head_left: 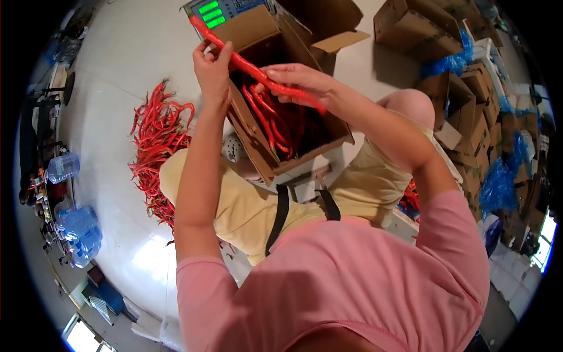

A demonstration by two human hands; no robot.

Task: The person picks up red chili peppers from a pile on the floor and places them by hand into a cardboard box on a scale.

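A long red chili pepper [249, 68] stretches slantwise above an open cardboard box [249, 27]. Near its upper left part, my left hand [212, 67] pinches it between thumb and fingers. My right hand [299, 82] grips the same pepper toward its lower right end. Inside the box, under my hands, lie several more red chili peppers [275, 120]; part of them is hidden by my right hand and the box wall. Behind the box stands a digital scale [237, 8] with lit green figures.
A heap of red chili peppers [155, 141] lies on the floor [114, 146] to the left. Large plastic water bottles [79, 229] stand at the far left. Cardboard boxes [413, 29] and blue plastic bags [498, 190] pile up on the right.
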